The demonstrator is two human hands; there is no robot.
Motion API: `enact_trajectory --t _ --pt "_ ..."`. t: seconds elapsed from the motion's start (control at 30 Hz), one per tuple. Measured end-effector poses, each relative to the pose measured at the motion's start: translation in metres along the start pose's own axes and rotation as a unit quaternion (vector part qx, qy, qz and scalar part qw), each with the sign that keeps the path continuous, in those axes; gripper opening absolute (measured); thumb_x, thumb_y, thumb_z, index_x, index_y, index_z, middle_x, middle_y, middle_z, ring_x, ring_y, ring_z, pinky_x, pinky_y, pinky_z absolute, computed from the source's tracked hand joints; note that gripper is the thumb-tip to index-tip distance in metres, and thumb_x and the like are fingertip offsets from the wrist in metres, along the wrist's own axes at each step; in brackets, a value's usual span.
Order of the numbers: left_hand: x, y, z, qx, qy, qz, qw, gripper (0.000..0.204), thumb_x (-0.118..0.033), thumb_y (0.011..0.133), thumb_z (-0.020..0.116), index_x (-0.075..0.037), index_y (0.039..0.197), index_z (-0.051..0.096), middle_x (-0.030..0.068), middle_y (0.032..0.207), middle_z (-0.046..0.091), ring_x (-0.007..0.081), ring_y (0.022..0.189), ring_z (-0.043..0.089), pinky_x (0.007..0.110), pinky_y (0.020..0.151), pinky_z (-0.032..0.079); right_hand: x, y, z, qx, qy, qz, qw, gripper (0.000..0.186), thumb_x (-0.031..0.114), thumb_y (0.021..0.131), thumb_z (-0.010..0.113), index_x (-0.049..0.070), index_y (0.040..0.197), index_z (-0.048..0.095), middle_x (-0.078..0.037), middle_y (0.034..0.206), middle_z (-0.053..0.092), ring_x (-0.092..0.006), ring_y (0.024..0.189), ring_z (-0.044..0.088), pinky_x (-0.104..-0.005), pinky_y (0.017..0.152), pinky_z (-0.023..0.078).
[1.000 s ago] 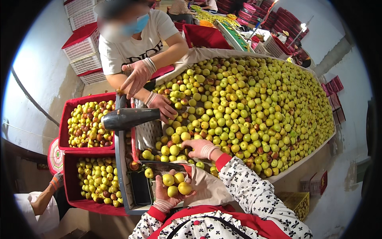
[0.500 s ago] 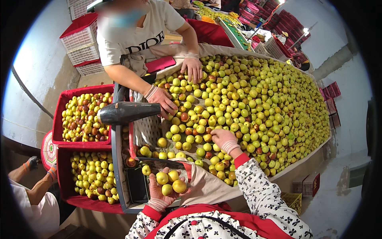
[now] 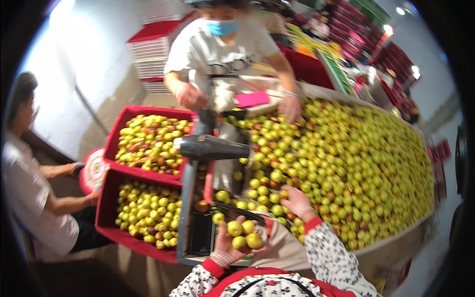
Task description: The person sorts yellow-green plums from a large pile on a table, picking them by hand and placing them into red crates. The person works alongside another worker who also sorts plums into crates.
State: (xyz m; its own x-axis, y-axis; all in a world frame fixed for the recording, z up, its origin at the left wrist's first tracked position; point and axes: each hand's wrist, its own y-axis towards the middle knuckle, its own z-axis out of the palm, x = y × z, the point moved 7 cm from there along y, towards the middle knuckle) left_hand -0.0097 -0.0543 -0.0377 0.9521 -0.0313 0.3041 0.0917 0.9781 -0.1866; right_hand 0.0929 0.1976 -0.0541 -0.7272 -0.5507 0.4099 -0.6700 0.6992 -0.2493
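Several yellow-green jujubes [image 3: 238, 241] rest in my upturned left hand [image 3: 228, 250], which wears a thin pale glove. It hovers over the near corner of the sorting table, beside a dark tray [image 3: 202, 240]. My right hand [image 3: 298, 204], gloved too, reaches into the spread jujubes [image 3: 356, 173]; its fingertips are closed round one jujube [image 3: 284, 194] at the pile's near left edge. Some jujubes in the heap have red-brown patches. A black hair dryer [image 3: 213, 148] lies crosswise at the table's left end, beyond my left hand.
Two red-lined crates, an upper one [image 3: 112, 143] and a lower one [image 3: 103, 218], hold jujubes to the left. Across the table stands a co-worker [image 3: 232, 49] with gloved hands. Another person [image 3: 39, 188] sits far left. A pink flat case [image 3: 252, 99] lies at the far edge.
The whole view has swung, shifting the scene rightward in the picture. The co-worker's one hand has risen off the fruit toward the crates. My left hand keeps its jujubes; my right fingers now grip one.
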Motion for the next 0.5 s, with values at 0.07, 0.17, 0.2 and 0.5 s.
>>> enact_trajectory --t 0.07,0.17,0.2,0.5 --pt "-0.010 -0.002 0.008 0.006 -0.024 0.013 1.000 0.062 -0.070 0.086 0.058 -0.028 0.130 0.060 0.0129 0.148 0.046 0.0430 0.134 0.044 0.082 0.103 0.023 0.000 -0.003 -0.005 0.002 0.010 0.014 1.000 0.052 0.030 0.082 0.067 0.014 0.131 0.055 -0.017 0.124 0.062 -0.0365 0.114 0.059 -0.0449 0.096 0.048" --pt "-0.038 -0.010 0.023 0.074 -0.036 0.094 0.992 0.062 -0.069 0.085 0.059 -0.026 0.130 0.060 0.0133 0.145 0.047 0.0416 0.132 0.046 0.079 0.105 0.028 0.000 -0.017 -0.015 -0.098 0.069 -0.041 0.992 0.052 0.021 0.081 0.071 0.009 0.129 0.057 -0.019 0.123 0.063 -0.0367 0.112 0.060 -0.0419 0.095 0.049" --pt "-0.052 -0.012 0.035 0.091 -0.019 0.125 0.988 0.062 -0.069 0.085 0.060 -0.025 0.130 0.060 0.0136 0.144 0.048 0.0414 0.131 0.047 0.078 0.104 0.030 -0.004 -0.021 -0.018 -0.122 0.076 -0.029 0.989 0.051 0.019 0.080 0.072 0.008 0.128 0.058 -0.019 0.121 0.064 -0.0357 0.110 0.062 -0.0404 0.093 0.050" --pt "-0.210 -0.101 0.085 0.060 0.127 0.455 0.879 0.058 -0.068 0.086 0.060 -0.023 0.122 0.062 0.0165 0.134 0.056 0.0399 0.119 0.057 0.072 0.094 0.046 -0.046 -0.051 0.011 -0.093 0.277 0.114 0.950 0.032 0.011 0.088 0.067 0.002 0.119 0.064 -0.008 0.101 0.070 -0.0135 0.083 0.065 -0.0266 0.061 0.055"
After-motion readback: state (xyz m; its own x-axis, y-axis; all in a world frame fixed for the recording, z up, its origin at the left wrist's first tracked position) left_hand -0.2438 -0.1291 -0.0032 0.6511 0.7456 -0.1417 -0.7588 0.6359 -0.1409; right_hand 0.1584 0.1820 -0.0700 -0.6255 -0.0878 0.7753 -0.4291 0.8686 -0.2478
